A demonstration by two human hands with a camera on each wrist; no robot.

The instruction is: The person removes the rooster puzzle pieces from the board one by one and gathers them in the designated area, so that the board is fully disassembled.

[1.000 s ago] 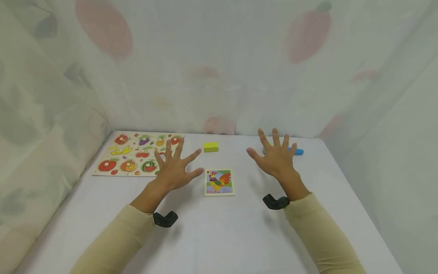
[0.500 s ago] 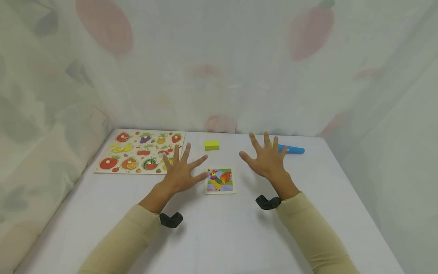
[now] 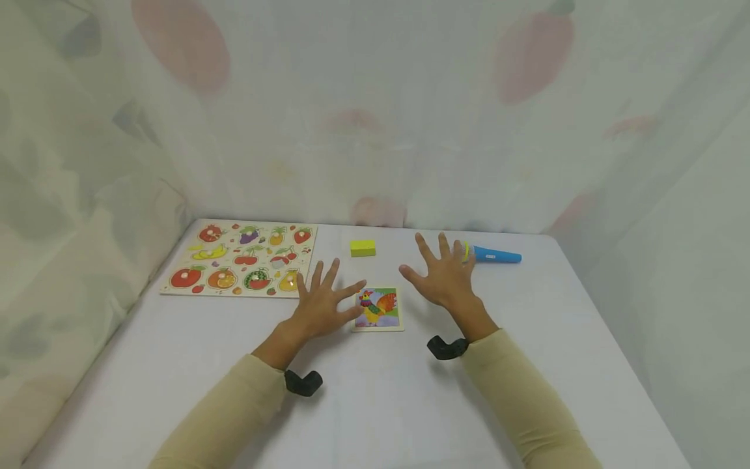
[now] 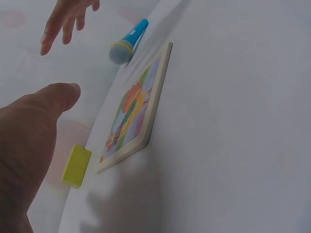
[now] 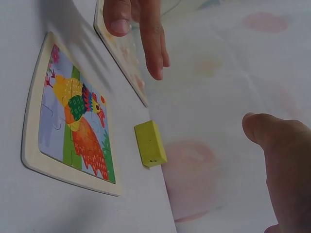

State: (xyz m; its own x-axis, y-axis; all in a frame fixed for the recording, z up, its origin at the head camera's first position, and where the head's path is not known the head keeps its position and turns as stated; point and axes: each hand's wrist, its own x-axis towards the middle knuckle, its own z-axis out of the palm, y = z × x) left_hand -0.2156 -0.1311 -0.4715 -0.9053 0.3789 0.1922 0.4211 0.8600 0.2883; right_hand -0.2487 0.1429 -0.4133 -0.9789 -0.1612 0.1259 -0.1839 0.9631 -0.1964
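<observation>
A small square jigsaw puzzle (image 3: 377, 308) with a rooster picture in a pale wooden frame lies mid-table. Spread wide, my left hand (image 3: 323, 309) hovers at its left side, thumb and index finger overlapping its left edge in the head view. My right hand (image 3: 442, 277), fingers also splayed, hovers to the right of the puzzle, near the head of a blue toy microphone (image 3: 497, 255). Both hands hold nothing. In the right wrist view the puzzle (image 5: 77, 116) shows its interlocking pieces fitted in the frame.
Behind the puzzle sits a yellow block (image 3: 362, 248). A fruit peg puzzle board (image 3: 237, 260) lies at the back left, close to my left fingertips. Patterned curtains (image 3: 375, 130) hang behind and beside the white table (image 3: 375, 404).
Both hands have moved inward and slightly toward me, closer to the rooster puzzle. The microphone's head and yellow ring have come into sight beside my right fingers.
</observation>
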